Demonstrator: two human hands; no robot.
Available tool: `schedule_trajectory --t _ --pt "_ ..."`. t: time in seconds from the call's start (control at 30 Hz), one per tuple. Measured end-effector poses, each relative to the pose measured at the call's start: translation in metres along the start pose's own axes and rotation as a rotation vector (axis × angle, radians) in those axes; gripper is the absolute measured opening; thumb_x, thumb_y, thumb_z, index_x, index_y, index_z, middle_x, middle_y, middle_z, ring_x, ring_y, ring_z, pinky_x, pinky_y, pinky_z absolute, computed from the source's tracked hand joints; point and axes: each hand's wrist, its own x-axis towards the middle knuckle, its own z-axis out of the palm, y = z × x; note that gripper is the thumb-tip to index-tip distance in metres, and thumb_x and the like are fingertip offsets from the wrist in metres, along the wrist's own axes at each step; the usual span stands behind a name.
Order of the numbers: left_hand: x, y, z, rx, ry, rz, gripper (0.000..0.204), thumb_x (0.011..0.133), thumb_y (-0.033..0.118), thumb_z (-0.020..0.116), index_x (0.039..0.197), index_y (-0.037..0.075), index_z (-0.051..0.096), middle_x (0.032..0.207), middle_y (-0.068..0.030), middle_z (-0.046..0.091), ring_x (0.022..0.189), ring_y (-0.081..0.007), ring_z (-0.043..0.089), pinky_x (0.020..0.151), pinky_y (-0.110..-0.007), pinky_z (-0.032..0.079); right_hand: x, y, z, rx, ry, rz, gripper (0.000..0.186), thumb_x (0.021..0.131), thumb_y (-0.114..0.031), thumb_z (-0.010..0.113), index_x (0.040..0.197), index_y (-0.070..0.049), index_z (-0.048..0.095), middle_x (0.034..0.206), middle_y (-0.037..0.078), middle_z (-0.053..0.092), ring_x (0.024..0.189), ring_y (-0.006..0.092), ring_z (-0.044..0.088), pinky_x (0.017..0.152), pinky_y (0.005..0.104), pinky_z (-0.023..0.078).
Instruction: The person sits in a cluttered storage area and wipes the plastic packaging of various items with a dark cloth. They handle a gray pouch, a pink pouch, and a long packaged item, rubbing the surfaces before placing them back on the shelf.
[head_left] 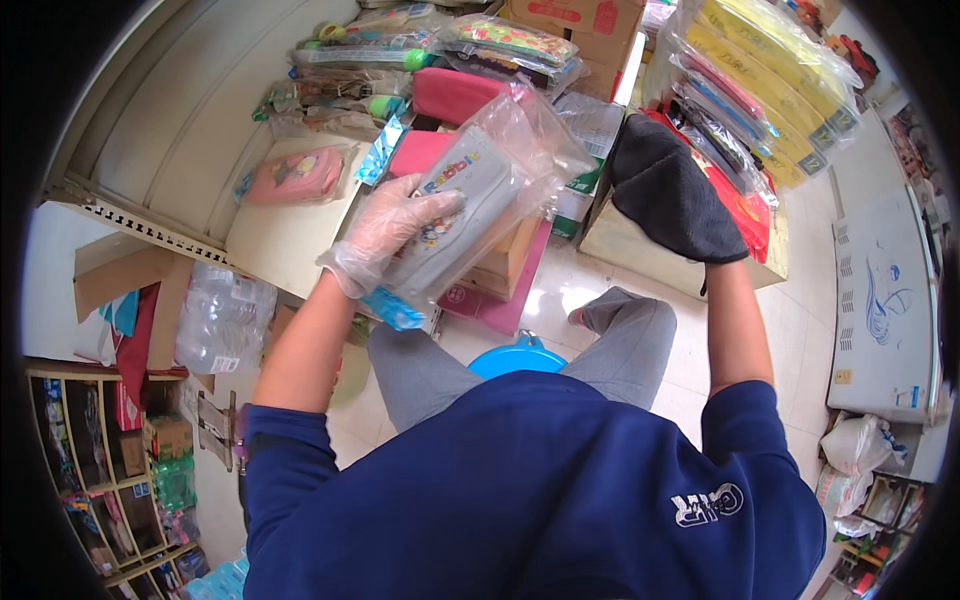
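My left hand point(390, 230), in a clear thin glove, grips a grey pencil case point(460, 205) with a printed cartoon, packed in a clear plastic bag with blue at one end. My right hand is hidden in or under a black cloth item point(670, 190), over red packages point(755, 230) on a low wooden box point(650, 265); its fingers do not show. Pink pouches point(450, 95) lie just beyond the grey case, and a smaller bagged pink pouch point(295, 175) sits on the cream shelf point(270, 245) to the left.
Stacked bagged goods point(350, 55) fill the shelf's back, with yellow packs point(770, 80) at the right. A blue round stool point(515, 355) is between my legs on the tiled floor. Cubby shelves point(120, 470) stand at left, a white chest cabinet point(880, 300) at right.
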Motion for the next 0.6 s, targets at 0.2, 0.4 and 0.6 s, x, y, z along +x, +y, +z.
schedule_trajectory --t 0.2,0.4,0.6 --pt "0.015 0.004 0.069 -0.271 0.034 0.09 0.05 0.086 0.034 0.073 0.12 -0.001 0.061 0.103 -0.0055 0.066 0.09 -0.0113 0.062 0.082 -0.028 0.05 -0.035 0.032 0.017 -0.361 -0.157 0.108 0.033 0.095 -0.018 0.056 0.123 -0.001 0.057 0.126 0.012 0.06 0.117 0.0249 0.056 0.101 0.0339 0.043" --pt "0.017 -0.007 0.089 -0.292 -0.003 0.112 0.05 0.088 0.034 0.071 0.123 0.001 0.059 0.105 -0.0051 0.066 0.094 -0.0128 0.062 0.087 -0.029 0.049 -0.027 -0.015 -0.013 -0.254 -0.251 0.076 0.033 0.084 -0.014 0.063 0.115 -0.005 0.06 0.113 0.015 0.062 0.105 0.03 0.059 0.095 0.0351 0.045" --pt "0.007 -0.018 0.079 -0.266 0.037 0.085 0.048 0.089 0.033 0.069 0.122 0.001 0.059 0.104 -0.0044 0.065 0.09 -0.0112 0.06 0.084 -0.027 0.048 -0.026 0.013 -0.04 -0.205 -0.175 -0.078 0.024 0.073 -0.003 0.065 0.096 -0.009 0.07 0.096 0.013 0.066 0.092 0.0296 0.063 0.081 0.0355 0.051"
